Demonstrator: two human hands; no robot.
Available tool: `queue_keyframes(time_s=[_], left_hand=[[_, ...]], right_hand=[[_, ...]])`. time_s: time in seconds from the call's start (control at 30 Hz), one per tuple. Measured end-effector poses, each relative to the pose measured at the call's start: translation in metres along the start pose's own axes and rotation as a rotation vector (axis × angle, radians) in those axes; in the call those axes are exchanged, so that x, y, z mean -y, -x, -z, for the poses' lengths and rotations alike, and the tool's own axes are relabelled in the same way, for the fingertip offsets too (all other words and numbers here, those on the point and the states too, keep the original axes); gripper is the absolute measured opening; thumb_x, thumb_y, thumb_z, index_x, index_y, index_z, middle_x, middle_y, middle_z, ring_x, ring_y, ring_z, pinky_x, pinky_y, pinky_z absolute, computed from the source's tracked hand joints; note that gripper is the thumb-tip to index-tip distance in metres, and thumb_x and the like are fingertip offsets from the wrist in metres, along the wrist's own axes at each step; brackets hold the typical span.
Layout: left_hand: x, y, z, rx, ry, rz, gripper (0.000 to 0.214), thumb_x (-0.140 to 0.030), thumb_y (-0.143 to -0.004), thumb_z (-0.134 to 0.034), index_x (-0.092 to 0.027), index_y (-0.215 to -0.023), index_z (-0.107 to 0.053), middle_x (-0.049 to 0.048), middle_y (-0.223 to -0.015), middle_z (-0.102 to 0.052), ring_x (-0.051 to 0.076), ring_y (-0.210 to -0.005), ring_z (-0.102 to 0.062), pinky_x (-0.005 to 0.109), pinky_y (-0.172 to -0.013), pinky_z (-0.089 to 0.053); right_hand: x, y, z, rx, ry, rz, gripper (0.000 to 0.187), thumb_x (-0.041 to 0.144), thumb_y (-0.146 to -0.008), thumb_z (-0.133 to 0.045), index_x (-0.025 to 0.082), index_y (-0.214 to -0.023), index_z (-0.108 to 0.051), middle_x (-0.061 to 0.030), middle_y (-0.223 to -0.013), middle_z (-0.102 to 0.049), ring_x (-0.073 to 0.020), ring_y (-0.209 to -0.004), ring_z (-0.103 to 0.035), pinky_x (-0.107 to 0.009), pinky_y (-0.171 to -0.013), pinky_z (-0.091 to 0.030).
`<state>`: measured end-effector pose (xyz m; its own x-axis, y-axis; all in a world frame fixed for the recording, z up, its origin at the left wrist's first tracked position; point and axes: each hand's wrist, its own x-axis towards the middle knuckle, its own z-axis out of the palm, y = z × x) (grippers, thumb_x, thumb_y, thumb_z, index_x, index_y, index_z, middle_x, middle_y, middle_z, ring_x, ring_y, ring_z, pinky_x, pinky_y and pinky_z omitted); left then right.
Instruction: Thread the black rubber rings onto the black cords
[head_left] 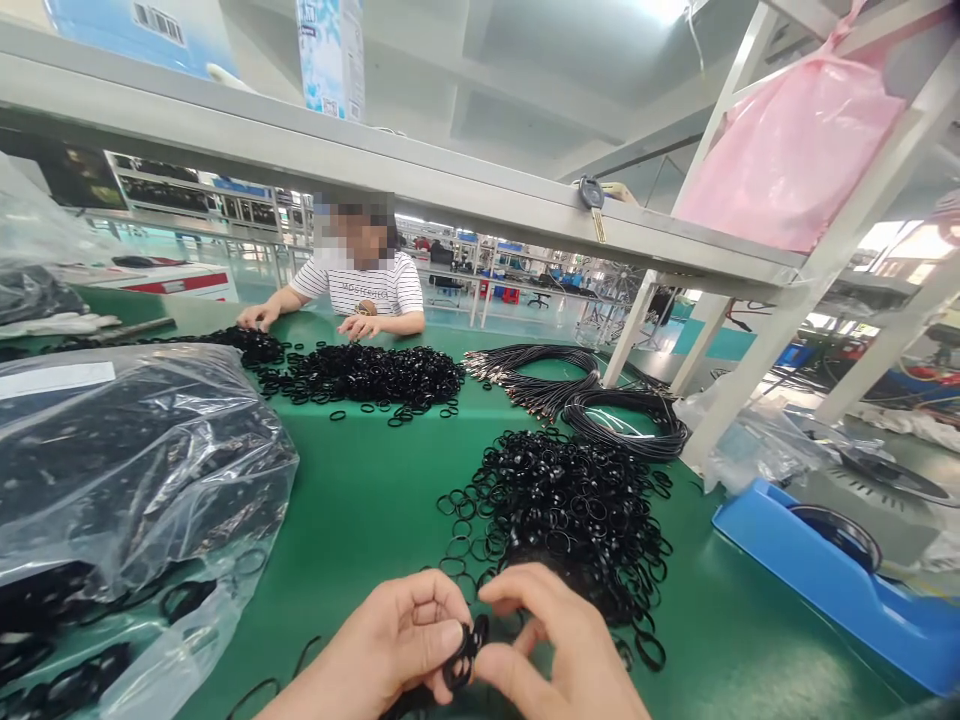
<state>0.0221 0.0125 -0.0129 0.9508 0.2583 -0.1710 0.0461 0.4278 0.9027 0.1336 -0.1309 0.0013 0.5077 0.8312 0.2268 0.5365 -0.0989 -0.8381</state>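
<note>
My left hand [390, 640] and my right hand [555, 640] meet at the bottom centre over the green table [360, 500]. Both are closed in a pinch on a small bunch of black rubber rings [463, 652] held between them. Just beyond my fingers lies a large pile of loose black rings [570, 505]. A second pile of rings [367, 375] lies farther away across the table.
A clear plastic bag of black rings [127, 470] fills the left side. Coiled black cables [600, 400] lie at the back right. A blue tape dispenser [840, 570] sits at right. A person in a striped shirt [367, 285] works opposite, under a grey shelf [375, 170].
</note>
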Motion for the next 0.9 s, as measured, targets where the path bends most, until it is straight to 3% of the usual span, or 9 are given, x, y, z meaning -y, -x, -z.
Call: queue_keyframes(time_s=[0.17,0.27,0.47,0.57,0.67,0.8,0.9], left_hand=[[-0.003,-0.001,0.004,-0.063,-0.010,-0.020,0.032,-0.036,-0.064,-0.083,-0.015,-0.070,-0.060,-0.0006,-0.062,-0.064,0.011,-0.058,-0.058,0.019,-0.050,-0.044],[-0.004,0.001,0.006,-0.101,-0.019,-0.014,0.030,-0.034,-0.066,-0.082,-0.016,-0.071,-0.059,-0.0030,-0.060,-0.061,0.009,-0.058,-0.057,0.016,-0.047,-0.043],[0.005,0.003,0.006,-0.048,-0.003,-0.024,0.037,-0.038,-0.065,-0.083,-0.017,-0.090,-0.064,-0.0024,-0.065,-0.065,0.011,-0.055,-0.062,0.018,-0.046,-0.046],[0.007,0.005,0.003,-0.018,-0.005,-0.043,0.041,-0.039,-0.065,-0.082,-0.016,-0.095,-0.067,0.0041,-0.083,-0.071,0.013,-0.064,-0.064,0.020,-0.051,-0.048],[0.007,0.008,0.000,-0.013,0.050,-0.002,0.043,-0.040,-0.068,-0.080,-0.015,-0.099,-0.066,0.0073,-0.091,-0.071,0.015,-0.070,-0.064,0.022,-0.059,-0.049],[0.008,0.008,-0.002,-0.078,0.045,0.025,0.044,-0.036,-0.067,-0.081,-0.015,-0.102,-0.064,0.0042,-0.082,-0.071,0.013,-0.065,-0.062,0.024,-0.059,-0.049],[0.006,0.006,0.001,-0.091,-0.043,-0.022,0.046,-0.040,-0.063,-0.082,-0.014,-0.095,-0.063,0.0008,-0.068,-0.067,0.015,-0.060,-0.063,0.027,-0.057,-0.049]], right_hand=[[-0.007,-0.011,-0.007,0.068,-0.291,-0.215,0.008,0.014,-0.072,-0.056,0.017,-0.072,-0.064,0.0028,-0.058,-0.059,-0.0131,-0.052,-0.060,-0.021,-0.052,-0.044],[-0.016,-0.008,-0.008,0.066,-0.459,-0.286,0.004,0.018,-0.073,-0.059,0.016,-0.076,-0.059,0.0039,-0.059,-0.055,-0.0104,-0.051,-0.055,-0.020,-0.050,-0.040],[-0.023,-0.004,-0.014,0.029,-0.548,-0.263,0.020,0.029,-0.074,-0.066,0.013,-0.085,-0.061,-0.0004,-0.067,-0.060,-0.0117,-0.054,-0.057,-0.022,-0.054,-0.043],[-0.021,-0.003,-0.016,0.063,-0.507,-0.255,0.018,0.031,-0.077,-0.063,0.014,-0.083,-0.062,-0.0016,-0.065,-0.060,-0.0141,-0.056,-0.058,-0.024,-0.055,-0.044],[-0.015,0.001,-0.014,0.071,-0.268,-0.138,0.013,0.024,-0.080,-0.057,0.019,-0.089,-0.065,-0.0020,-0.073,-0.062,-0.0157,-0.063,-0.058,-0.025,-0.059,-0.044],[-0.005,0.005,-0.010,0.115,0.064,0.161,0.023,0.019,-0.089,-0.046,0.027,-0.090,-0.068,-0.0013,-0.081,-0.063,-0.0150,-0.071,-0.059,-0.023,-0.063,-0.041],[-0.006,0.003,-0.009,0.072,0.085,0.186,0.025,0.015,-0.090,-0.041,0.023,-0.082,-0.064,-0.0012,-0.077,-0.061,-0.0140,-0.069,-0.057,-0.022,-0.063,-0.040]])
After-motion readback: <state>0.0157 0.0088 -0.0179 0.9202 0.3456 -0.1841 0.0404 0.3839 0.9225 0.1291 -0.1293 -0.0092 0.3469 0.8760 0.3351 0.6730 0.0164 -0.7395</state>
